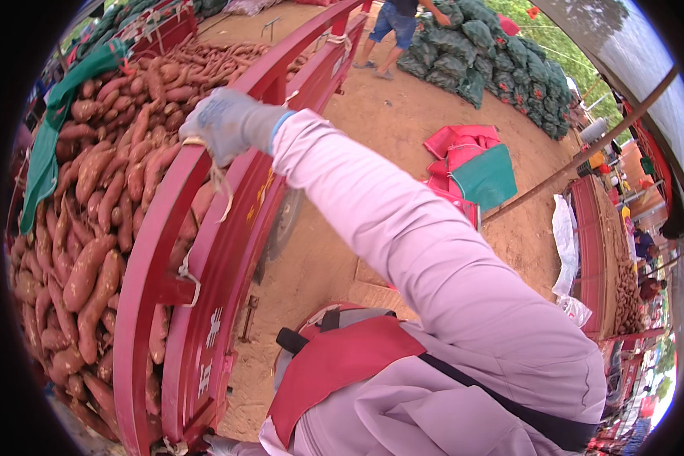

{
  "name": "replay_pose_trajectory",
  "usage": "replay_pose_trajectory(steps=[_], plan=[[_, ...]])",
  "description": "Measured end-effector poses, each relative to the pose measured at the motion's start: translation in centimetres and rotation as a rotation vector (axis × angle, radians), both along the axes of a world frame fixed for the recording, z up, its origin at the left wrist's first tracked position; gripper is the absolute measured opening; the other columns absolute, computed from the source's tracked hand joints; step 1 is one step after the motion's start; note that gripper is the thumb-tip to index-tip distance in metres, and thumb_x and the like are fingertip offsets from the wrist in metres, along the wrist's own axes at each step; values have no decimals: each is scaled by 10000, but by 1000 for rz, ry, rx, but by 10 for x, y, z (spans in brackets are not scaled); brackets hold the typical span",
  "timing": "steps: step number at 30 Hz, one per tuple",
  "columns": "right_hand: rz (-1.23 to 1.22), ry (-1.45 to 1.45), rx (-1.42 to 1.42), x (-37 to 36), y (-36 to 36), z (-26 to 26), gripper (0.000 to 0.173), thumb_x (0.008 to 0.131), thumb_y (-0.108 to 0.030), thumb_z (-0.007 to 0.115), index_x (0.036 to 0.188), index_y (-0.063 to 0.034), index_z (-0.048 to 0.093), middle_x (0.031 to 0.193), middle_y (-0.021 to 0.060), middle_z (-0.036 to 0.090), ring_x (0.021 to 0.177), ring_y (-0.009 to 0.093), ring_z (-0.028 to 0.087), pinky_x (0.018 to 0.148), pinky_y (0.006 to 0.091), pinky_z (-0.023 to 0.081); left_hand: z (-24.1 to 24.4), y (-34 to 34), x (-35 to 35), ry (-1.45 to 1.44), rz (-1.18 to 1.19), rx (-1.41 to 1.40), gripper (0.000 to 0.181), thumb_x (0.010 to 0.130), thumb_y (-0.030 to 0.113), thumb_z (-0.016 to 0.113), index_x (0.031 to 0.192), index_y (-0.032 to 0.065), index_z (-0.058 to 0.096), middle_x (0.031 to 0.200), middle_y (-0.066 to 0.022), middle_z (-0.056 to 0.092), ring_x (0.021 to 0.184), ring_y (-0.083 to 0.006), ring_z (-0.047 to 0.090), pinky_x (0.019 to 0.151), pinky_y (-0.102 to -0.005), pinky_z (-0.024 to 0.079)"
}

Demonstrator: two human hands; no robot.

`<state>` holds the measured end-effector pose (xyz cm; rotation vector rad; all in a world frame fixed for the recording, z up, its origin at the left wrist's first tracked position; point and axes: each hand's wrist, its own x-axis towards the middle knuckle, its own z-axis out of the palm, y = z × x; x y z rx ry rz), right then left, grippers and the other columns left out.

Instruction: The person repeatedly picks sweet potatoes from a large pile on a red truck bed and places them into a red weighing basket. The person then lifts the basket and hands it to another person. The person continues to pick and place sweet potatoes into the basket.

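Observation:
My right hand (pixel 219 122), in a grey-blue work glove, is closed around the top of the red metal rail (pixel 139 268) of a truck bed. A pale cord (pixel 222 188) is tied around the rail and dangles just below that hand. Behind the rail, a big heap of sweet potatoes (pixel 100 279) fills the bed. The red side panel (pixel 205 319) runs below the rail and bears white and yellow writing. Of my left hand (pixel 228 444), only a bit of grey glove shows at the bottom edge beside the panel; its fingers are hidden.
Green net cloth (pixel 51 142) drapes over the heap's far side. Filled green mesh sacks (pixel 490 57) are piled at the back, with a person (pixel 396 31) beside them. Folded red and green sheeting (pixel 473 165) lies on the dirt ground. A slanting pole (pixel 581 154) and another loaded truck bed (pixel 595 245) stand right.

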<state>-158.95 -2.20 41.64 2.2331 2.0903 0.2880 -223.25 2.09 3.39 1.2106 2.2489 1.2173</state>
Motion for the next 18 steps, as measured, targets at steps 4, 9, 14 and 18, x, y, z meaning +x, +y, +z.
replay_pose_trajectory(steps=[4,9,14,18], plan=[[10,-22,11,-5,2,-2,455,653,-335,774,1070,-200,650,1016,62,692,1007,276,662,833,417,498,8,-8,46,60,-53,72,466,911,346,654,1083,-87,643,1010,-233,702,873,-308,669,809,-389,517],[10,-16,28,0,1,-7,473,669,-349,758,1105,-201,651,1069,52,687,1047,255,651,880,416,472,6,-12,84,50,-109,91,464,914,341,654,1099,-84,636,1020,-229,700,880,-305,669,813,-386,518],[-11,5,-20,1,-5,-2,455,675,-344,747,1097,-198,660,1079,59,684,1048,257,647,893,404,472,-1,-11,102,16,-154,76,463,916,335,654,1116,-81,628,1031,-226,699,887,-302,669,817,-383,519],[5,-49,-12,-9,12,-4,449,673,-329,741,1093,-195,656,1091,46,682,1049,250,645,886,404,472,0,0,93,6,-152,99,462,918,330,654,1129,-79,622,1039,-224,698,893,-299,669,820,-380,519]])
